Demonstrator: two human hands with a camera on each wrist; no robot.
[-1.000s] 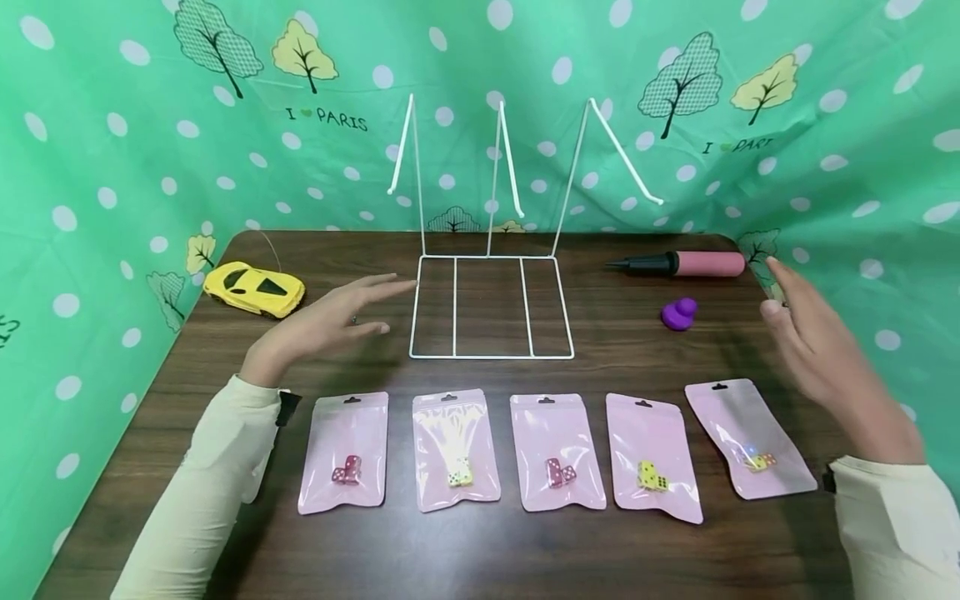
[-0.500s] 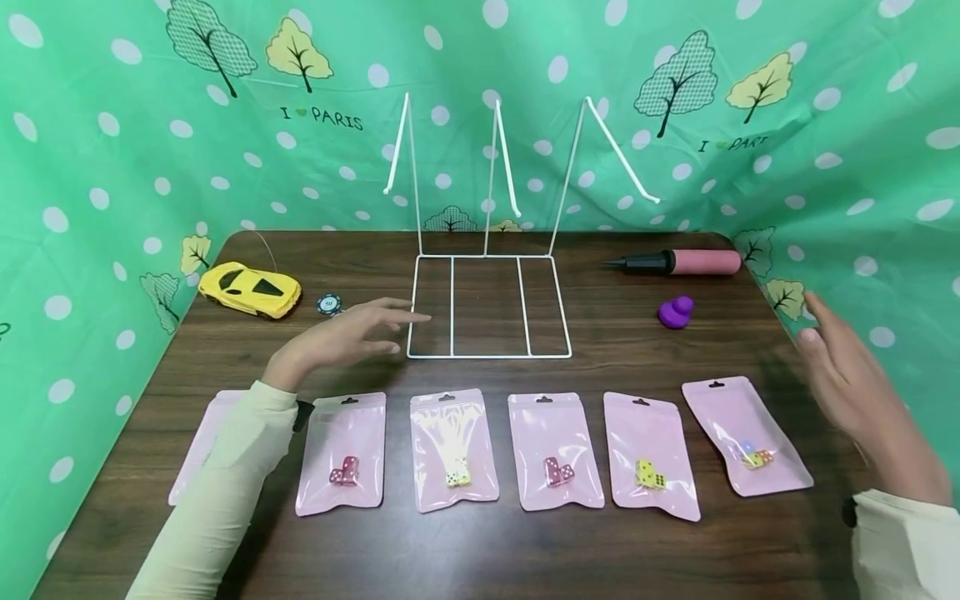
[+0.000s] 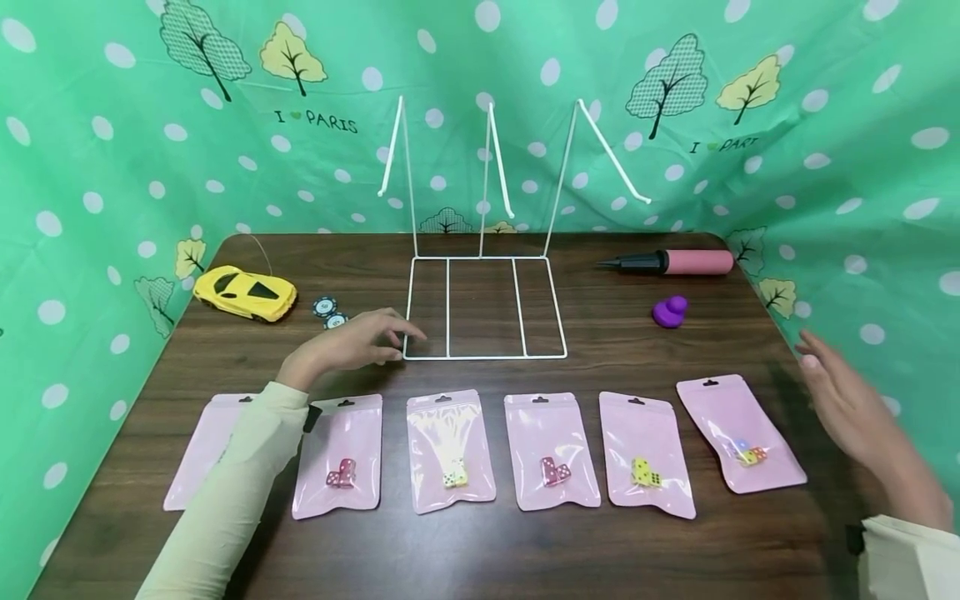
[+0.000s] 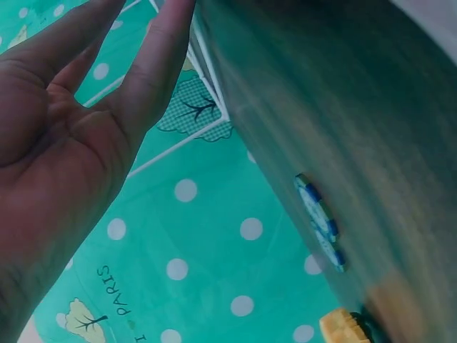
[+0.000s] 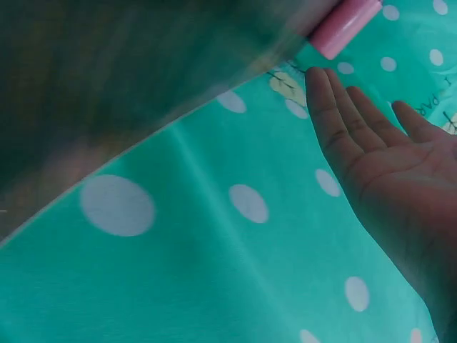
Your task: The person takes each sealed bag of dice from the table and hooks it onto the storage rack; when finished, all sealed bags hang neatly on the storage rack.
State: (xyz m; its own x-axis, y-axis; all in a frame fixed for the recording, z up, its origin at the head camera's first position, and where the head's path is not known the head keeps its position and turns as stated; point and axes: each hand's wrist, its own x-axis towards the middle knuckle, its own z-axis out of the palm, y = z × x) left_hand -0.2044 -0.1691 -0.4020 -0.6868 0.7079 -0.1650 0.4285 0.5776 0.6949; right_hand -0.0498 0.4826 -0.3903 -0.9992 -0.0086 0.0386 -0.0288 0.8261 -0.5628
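My left hand (image 3: 352,343), relaxed and holding nothing, hovers at the front left corner of a white wire rack (image 3: 483,357). The rack has three upright arms with hooks sloping forward, all bare. Off the table's right edge, my right hand (image 3: 847,408) is held with straight fingers and nothing in it. Nearest to that hand lies a tilted pink pouch (image 3: 742,437) with coloured dice inside. More pink pouches run in a row to the left, such as one with red dice (image 3: 551,450) and one with yellow dice (image 3: 647,454). My left forearm partly covers the leftmost pouch (image 3: 202,458).
A yellow toy car (image 3: 246,293) sits at the back left, with two poker chips (image 3: 325,307) beside it. At the back right are a pink and black hand pump (image 3: 667,262) and a purple rubber duck (image 3: 670,311). A green dotted curtain (image 3: 480,50) surrounds the table.
My left hand has moved right and toward me, uncovering the poker chips and part of the leftmost pouch. The right hand has shifted outward and down, away from the pouches.
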